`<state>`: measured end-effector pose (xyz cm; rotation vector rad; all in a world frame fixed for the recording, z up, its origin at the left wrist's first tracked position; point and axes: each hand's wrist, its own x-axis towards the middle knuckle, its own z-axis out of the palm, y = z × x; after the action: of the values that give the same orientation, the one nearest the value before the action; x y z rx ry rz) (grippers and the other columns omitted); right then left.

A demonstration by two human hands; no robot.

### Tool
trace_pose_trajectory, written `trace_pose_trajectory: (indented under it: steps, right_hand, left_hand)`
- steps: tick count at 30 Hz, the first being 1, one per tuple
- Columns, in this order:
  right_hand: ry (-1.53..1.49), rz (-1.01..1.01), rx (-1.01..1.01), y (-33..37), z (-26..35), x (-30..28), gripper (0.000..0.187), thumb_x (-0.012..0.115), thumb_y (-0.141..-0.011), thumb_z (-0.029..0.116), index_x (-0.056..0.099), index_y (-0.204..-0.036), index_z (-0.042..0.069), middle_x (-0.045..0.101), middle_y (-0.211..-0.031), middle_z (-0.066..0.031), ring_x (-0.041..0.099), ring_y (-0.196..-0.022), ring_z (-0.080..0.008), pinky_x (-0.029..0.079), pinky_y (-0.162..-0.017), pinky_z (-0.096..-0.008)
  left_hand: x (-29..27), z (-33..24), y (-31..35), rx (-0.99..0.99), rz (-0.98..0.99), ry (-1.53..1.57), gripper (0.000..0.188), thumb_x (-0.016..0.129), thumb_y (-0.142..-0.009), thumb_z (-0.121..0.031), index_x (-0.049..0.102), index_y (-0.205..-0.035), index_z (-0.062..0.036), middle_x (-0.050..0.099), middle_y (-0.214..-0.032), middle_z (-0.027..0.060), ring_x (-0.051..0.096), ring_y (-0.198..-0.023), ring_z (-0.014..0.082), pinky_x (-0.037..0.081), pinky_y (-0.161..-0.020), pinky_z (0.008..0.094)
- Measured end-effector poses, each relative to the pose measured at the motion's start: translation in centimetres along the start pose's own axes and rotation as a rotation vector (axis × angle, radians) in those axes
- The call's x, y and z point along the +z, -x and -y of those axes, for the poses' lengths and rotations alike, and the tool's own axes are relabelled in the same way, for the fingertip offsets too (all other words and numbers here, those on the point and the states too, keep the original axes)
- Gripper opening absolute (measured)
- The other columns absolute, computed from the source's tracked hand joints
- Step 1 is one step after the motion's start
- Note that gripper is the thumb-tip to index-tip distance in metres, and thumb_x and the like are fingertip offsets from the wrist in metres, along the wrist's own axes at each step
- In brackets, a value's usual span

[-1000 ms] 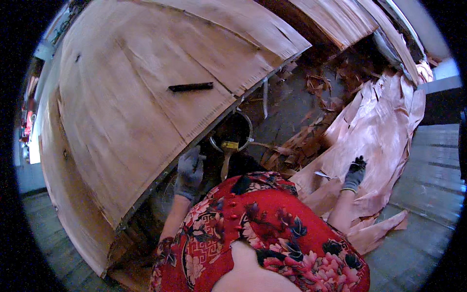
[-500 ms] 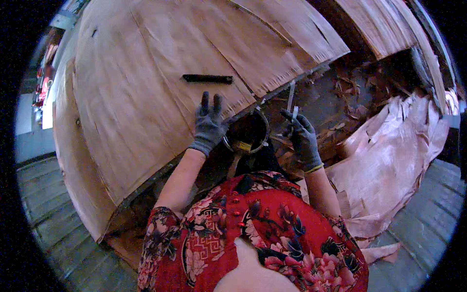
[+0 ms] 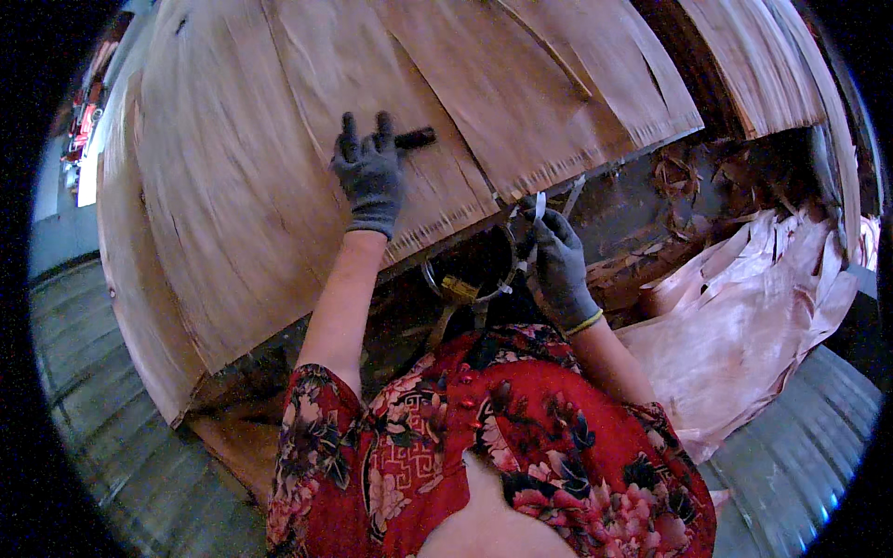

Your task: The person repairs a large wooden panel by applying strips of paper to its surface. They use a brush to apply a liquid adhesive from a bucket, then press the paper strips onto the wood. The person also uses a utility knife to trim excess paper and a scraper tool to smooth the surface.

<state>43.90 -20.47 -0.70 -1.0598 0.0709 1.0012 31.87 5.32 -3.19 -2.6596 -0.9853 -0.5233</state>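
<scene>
My left hand [image 3: 368,181], in a grey glove, lies on a wide sheet of wood veneer [image 3: 251,177] with its fingers spread. Beside and partly under that hand is a short black bar [image 3: 416,139], its left end hidden by the fingers. My gloved right hand [image 3: 563,260] is closed in a pinch at the veneer's near edge. From its fingertips a white strip of tape [image 3: 540,205] sticks up. Between my hands, below the edge, hangs a dark round bucket [image 3: 511,270] with a yellow-banded brush [image 3: 459,288] in it.
Crumpled loose veneer sheets [image 3: 744,325] are heaped at the right. Another veneer stack [image 3: 744,74] stands at the far right, across a dark gap. Torn scraps [image 3: 677,177] litter the dark surface past my right hand. Grey ribbed flooring [image 3: 102,391] shows at both sides.
My left hand has moved up the veneer to the black bar, which now lies tilted. My right hand has come down and left with the white strip, nearer the veneer's edge.
</scene>
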Motion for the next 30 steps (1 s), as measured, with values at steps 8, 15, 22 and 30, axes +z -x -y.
trace_pose_trajectory:
  steps: [8,15,22,30]
  right_hand:
    - [0.267,-0.184,-0.134,-2.3,-0.7,1.8,0.019,0.062,-0.084,0.013,0.059,-0.100,0.003,0.060,-0.081,-0.0008,0.054,-0.070,-0.0093,0.044,-0.063,-0.0221]
    - [0.893,-0.419,-0.542,-5.4,-2.6,1.6,0.021,0.070,-0.074,0.015,0.056,-0.085,0.004,0.059,-0.076,-0.0013,0.053,-0.066,-0.0137,0.045,-0.063,-0.0286]
    - [0.666,-0.438,-0.408,-5.6,-2.2,2.0,0.018,0.068,-0.072,0.011,0.054,-0.082,0.004,0.059,-0.076,-0.0036,0.052,-0.067,-0.0143,0.044,-0.064,-0.0293]
    - [0.558,-0.458,-0.330,-6.2,-3.1,1.2,0.021,0.069,-0.073,0.012,0.053,-0.084,0.005,0.056,-0.072,-0.0010,0.049,-0.062,-0.0123,0.042,-0.058,-0.0285]
  left_hand:
    - [-0.6,-0.1,3.4,-0.028,-0.090,0.290,0.091,0.064,-0.076,-0.037,0.012,-0.144,-0.0064,0.021,-0.144,0.0195,0.016,-0.134,0.0407,0.021,-0.105,0.0517]
    - [-1.4,-6.3,6.2,0.221,0.113,0.585,0.093,0.061,-0.075,-0.050,0.016,-0.143,-0.0050,0.020,-0.146,0.0181,0.014,-0.135,0.0419,0.020,-0.106,0.0505]
    - [-1.9,-6.5,4.8,0.271,0.146,0.518,0.056,0.055,-0.074,-0.032,0.052,-0.120,-0.0004,0.045,-0.129,0.0207,0.038,-0.122,0.0411,0.026,-0.104,0.0504]
    - [-2.7,-6.9,5.0,0.373,0.016,0.425,0.043,0.056,-0.073,-0.020,0.058,-0.112,-0.0022,0.054,-0.122,0.0170,0.045,-0.118,0.0367,0.033,-0.099,0.0516]
